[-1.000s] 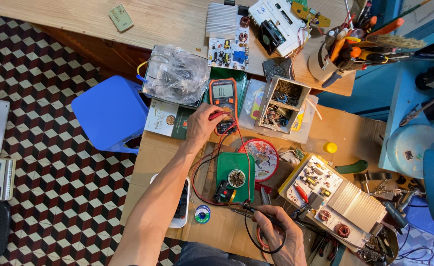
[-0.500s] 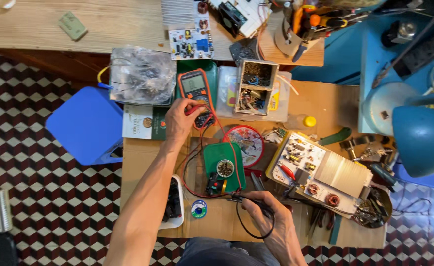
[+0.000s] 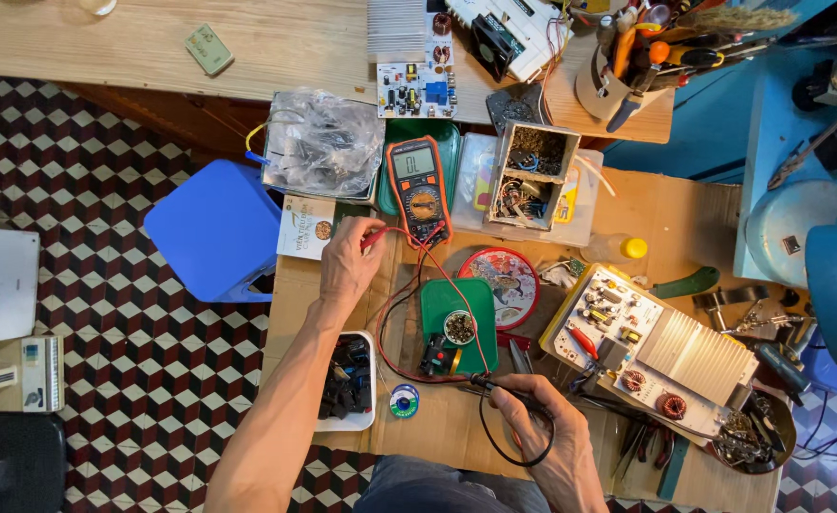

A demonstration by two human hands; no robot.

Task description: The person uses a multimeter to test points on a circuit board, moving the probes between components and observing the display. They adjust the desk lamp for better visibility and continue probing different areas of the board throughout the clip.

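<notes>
An orange-edged multimeter (image 3: pixel 420 185) lies at the back of the cardboard-covered bench, with red and black leads looping down from it. My left hand (image 3: pixel 347 264) rests just left of the meter's lower end, fingers closed on the red probe (image 3: pixel 375 237). My right hand (image 3: pixel 544 437) is at the front edge and grips the black probe (image 3: pixel 490 388), whose tip points left. That tip lies just below a green tray (image 3: pixel 456 318) carrying a small coil and a black part. A red round tin (image 3: pixel 500 283) sits right of the tray.
A large circuit board with a heat sink (image 3: pixel 648 347) lies to the right, with pliers and tools around it. A white tray of black parts (image 3: pixel 347 380) and a solder reel (image 3: pixel 402 401) sit front left. A blue stool (image 3: pixel 214 233), plastic bag (image 3: pixel 323 142) and parts boxes (image 3: pixel 530 176) stand behind.
My left hand has left the multimeter's dial, dropped to its lower left and now holds the red probe. My right hand keeps the black probe. The view has shifted.
</notes>
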